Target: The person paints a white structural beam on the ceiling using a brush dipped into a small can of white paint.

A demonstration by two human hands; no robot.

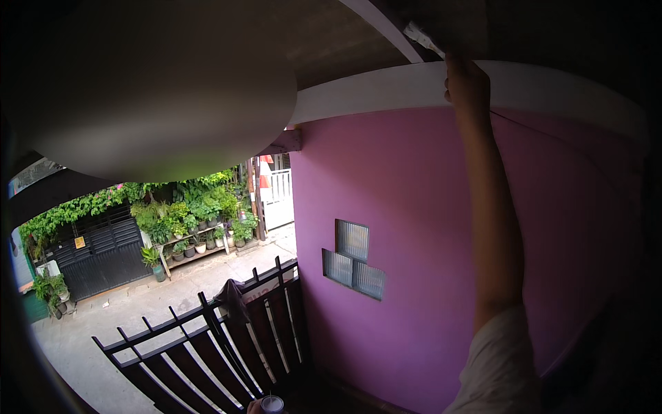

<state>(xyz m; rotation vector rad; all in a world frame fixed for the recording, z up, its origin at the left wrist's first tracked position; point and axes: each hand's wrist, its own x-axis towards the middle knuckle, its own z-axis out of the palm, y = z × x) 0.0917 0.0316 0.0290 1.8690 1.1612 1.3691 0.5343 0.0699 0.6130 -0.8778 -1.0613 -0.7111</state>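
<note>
Raised high overhead, my right hand (pixel 468 80) grips the handle of a paintbrush (pixel 421 36) whose head is coated in white. The brush head is at the edge of a pale beam (pixel 385 26) under the dark ceiling (pixel 331 52); whether it touches cannot be told. Low at the bottom edge, part of my left hand (pixel 254 407) holds a small round container (pixel 272 403) with whitish contents, likely paint. A thin stick or handle appears to stand in it. Most of that hand is cut off by the frame.
A purple wall (pixel 398 176) with glass blocks (pixel 352 259) rises ahead under a white band (pixel 362 88). A black metal gate (pixel 201 331) with a dark cloth (pixel 232 300) borders the street (pixel 103 336). Potted plants (pixel 201 248) line the far side. A blurred shape (pixel 155 93) hides the upper left.
</note>
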